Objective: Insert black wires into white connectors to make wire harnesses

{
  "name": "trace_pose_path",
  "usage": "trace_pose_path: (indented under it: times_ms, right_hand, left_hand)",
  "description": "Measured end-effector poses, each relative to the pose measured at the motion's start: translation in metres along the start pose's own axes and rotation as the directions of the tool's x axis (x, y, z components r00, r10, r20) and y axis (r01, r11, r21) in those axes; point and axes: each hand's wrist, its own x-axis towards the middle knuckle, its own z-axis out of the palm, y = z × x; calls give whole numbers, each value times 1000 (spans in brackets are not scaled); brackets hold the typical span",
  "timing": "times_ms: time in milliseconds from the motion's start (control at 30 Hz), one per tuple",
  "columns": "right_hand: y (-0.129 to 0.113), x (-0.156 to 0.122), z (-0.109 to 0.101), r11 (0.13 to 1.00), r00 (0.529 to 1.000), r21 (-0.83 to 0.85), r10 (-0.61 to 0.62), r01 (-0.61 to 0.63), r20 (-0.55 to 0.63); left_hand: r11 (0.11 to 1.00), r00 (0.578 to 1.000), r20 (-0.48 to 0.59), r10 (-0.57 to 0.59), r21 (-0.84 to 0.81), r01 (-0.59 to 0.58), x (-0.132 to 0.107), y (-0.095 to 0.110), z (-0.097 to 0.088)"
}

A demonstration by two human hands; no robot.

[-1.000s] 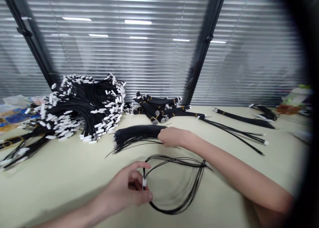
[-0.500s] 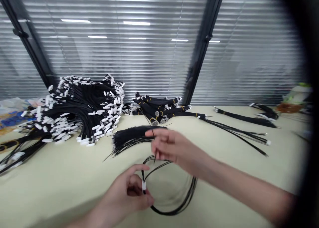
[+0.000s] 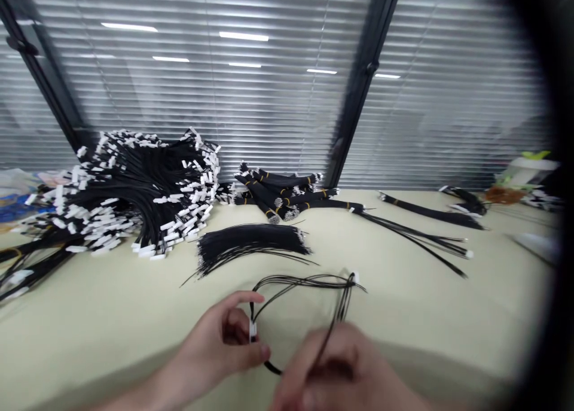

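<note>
My left hand (image 3: 224, 348) is closed in a pinch on the small white connector (image 3: 253, 331) of a looped black wire harness (image 3: 309, 282) that curls over the table. Close to the camera, my right hand (image 3: 334, 375) is smeared by motion; a thin black wire runs up from it toward the loop, and its fingers cannot be made out. Behind the loop lies a loose bundle of bare black wires (image 3: 251, 242).
A big heap of black harnesses with white connectors (image 3: 130, 189) fills the back left. Tied black wire bundles (image 3: 287, 194) lie by the window frame, more wires (image 3: 421, 237) to the right. Blinds cover the window behind the beige table (image 3: 89, 315).
My right hand left the loose wire bundle and came back toward me, now low beside the left hand with a thin wire. The left hand kept its pinch on the connector.
</note>
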Motion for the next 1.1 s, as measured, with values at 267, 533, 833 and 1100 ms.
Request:
trace_pose_path:
  times_ms: [267,533,833,1100]
  right_hand:
    - [26,47,-18,988,898,-110,-144,107,-416]
    - [30,40,-20,972,890,-198,-197,124,-410]
    - [27,35,-13,847,938,-527,-236,71,-252]
    - [26,35,-13,827,945,-562,-203,26,-255]
  left_hand:
    - [995,999,21,-30,91,28,-2,4,0]
    - [993,996,63,-66,104,60,-4,6,0]
    - [979,995,74,-66,195,50,-5,6,0]
    - [971,996,70,-63,233,45,-7,6,-1]
